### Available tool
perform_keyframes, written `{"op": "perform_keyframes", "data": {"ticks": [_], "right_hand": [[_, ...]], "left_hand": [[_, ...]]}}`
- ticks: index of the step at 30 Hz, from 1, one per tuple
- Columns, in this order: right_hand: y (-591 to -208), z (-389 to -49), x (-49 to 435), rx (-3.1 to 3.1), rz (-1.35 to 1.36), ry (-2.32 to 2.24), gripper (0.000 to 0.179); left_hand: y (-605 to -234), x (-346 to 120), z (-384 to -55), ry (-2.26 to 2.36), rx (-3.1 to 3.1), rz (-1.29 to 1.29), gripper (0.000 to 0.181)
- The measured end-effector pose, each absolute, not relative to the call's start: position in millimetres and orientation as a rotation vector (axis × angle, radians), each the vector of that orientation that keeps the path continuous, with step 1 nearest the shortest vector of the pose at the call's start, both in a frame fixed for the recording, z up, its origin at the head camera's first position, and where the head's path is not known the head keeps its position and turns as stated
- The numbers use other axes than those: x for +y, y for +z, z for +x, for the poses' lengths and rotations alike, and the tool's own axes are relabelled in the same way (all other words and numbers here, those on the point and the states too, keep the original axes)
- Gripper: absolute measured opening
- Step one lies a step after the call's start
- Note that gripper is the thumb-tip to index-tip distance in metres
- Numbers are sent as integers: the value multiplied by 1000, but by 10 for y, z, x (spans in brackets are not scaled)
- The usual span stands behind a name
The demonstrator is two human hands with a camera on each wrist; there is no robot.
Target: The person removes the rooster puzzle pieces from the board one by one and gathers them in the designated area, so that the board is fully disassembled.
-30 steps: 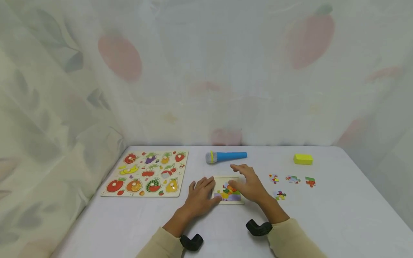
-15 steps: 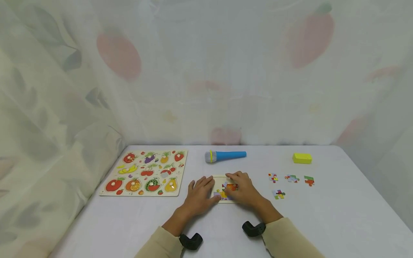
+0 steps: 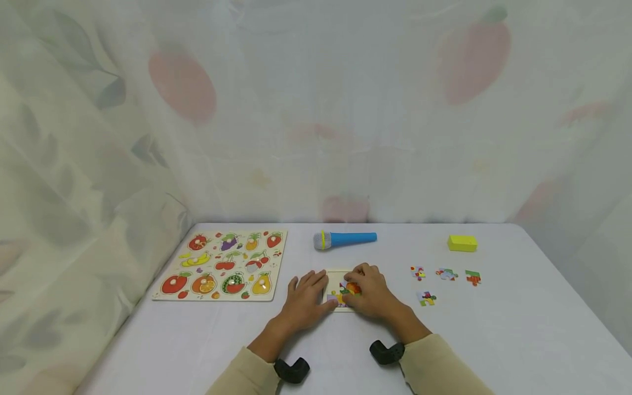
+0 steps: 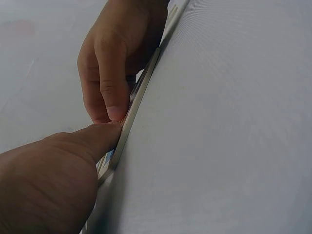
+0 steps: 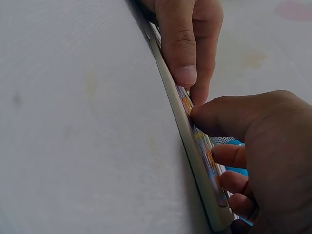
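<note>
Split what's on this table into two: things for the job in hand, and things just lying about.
In the job:
puzzle tray, with the left hand and right hand over it
pieces inside
four loose pieces, probably

Lying about:
fruit board
toy microphone
yellow block

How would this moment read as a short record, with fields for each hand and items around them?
left hand: rests on left side of the tray
right hand: touches the puzzle inside; pinching unclear
loose pieces: four, right of the right hand
fruit board: left of the left hand
microphone: blue handle, beyond the tray
block: yellow, beyond the loose pieces
</note>
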State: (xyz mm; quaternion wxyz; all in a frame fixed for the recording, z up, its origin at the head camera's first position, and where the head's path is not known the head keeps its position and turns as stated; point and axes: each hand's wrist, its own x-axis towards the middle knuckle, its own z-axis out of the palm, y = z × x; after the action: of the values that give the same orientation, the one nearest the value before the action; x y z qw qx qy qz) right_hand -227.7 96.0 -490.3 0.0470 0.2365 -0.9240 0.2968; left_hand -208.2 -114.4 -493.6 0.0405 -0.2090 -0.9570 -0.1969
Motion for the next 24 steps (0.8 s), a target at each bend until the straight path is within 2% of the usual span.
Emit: {"op": "perform_keyframes", "data": {"ticks": [20, 24], "right_hand": [[-4878, -2268, 936, -2801, 627, 972, 19], [-4874, -2267, 938, -2816, 618, 985, 19]], "left_hand": [[-4940, -1147, -2084, -612, -2931, -637, 67], [-4934, -1150, -2079, -621, -2924, -643, 66]]}}
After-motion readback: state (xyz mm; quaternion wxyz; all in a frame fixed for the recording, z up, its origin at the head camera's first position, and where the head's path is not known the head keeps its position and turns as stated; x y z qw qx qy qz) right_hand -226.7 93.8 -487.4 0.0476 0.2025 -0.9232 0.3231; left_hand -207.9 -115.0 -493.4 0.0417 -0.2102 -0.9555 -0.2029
